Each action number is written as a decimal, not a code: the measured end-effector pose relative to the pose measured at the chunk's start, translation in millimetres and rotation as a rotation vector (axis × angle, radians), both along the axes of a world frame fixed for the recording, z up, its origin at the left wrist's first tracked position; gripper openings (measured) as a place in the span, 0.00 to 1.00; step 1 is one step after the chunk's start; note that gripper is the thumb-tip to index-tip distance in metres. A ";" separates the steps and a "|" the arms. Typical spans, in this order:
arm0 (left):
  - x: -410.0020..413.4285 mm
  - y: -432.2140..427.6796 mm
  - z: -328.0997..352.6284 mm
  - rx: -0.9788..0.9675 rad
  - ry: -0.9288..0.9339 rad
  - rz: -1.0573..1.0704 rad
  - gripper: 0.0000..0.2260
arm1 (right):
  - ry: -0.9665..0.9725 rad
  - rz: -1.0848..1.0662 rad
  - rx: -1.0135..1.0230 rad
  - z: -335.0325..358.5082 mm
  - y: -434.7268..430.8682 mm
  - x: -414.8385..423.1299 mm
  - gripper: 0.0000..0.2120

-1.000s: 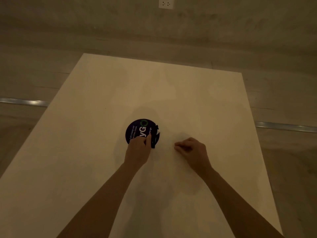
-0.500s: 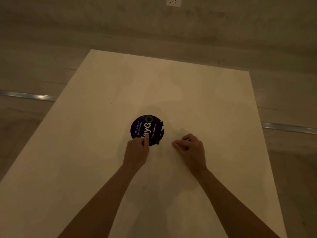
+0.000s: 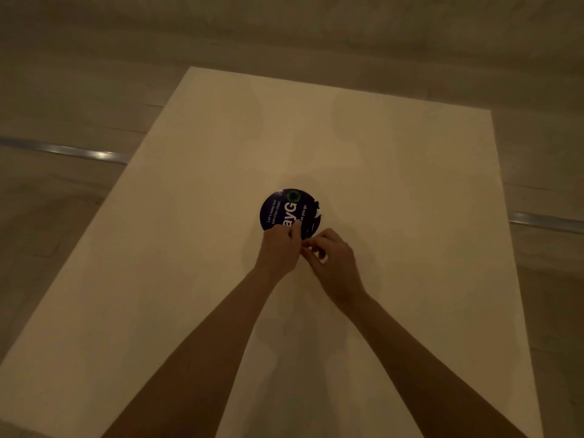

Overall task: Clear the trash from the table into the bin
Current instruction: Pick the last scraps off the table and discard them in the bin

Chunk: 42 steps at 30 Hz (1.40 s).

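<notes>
A round dark blue sticker with white lettering and a green ring lies flat on the middle of the white table. Its right side looks torn. My left hand covers the sticker's near edge, fingers curled, with a fingertip and thumb pinching at that edge. My right hand sits right beside it, its curled fingertips meeting the left hand's at the sticker's near right rim. Whether the edge has lifted is hidden by the fingers. No bin is in view.
The table's far edge and both side edges are in view, with grey floor around it. A metal floor strip runs left and right behind the table. The light is dim.
My right hand has moved left from the bare tabletop to the sticker's near edge, next to my left hand. The left hand stays on the sticker. The view has tilted down.
</notes>
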<state>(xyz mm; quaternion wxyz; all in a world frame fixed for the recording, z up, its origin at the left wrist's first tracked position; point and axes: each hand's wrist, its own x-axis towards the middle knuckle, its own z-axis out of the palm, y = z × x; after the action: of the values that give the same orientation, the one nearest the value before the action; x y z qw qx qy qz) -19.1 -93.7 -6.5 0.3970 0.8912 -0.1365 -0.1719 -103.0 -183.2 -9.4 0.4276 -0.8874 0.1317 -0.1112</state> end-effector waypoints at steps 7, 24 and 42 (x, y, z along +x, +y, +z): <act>1.2 -0.9 -2.8 -0.053 0.069 0.024 0.24 | -0.019 0.020 -0.011 1.0 3.2 7.0 0.07; 12.9 31.8 -3.3 0.052 -0.042 0.162 0.27 | 0.086 -0.148 -0.047 -30.1 -28.1 -20.2 0.11; 13.8 38.5 -3.7 0.029 -0.035 0.149 0.28 | 0.109 -0.188 -0.101 -22.6 -6.4 5.5 0.06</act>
<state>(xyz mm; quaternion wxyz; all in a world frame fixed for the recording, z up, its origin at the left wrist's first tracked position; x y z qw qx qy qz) -5.4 -55.1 -10.3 0.3932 0.9075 -0.0740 -0.1282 -97.5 -189.5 -32.0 0.3625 -0.8962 0.2315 -0.1090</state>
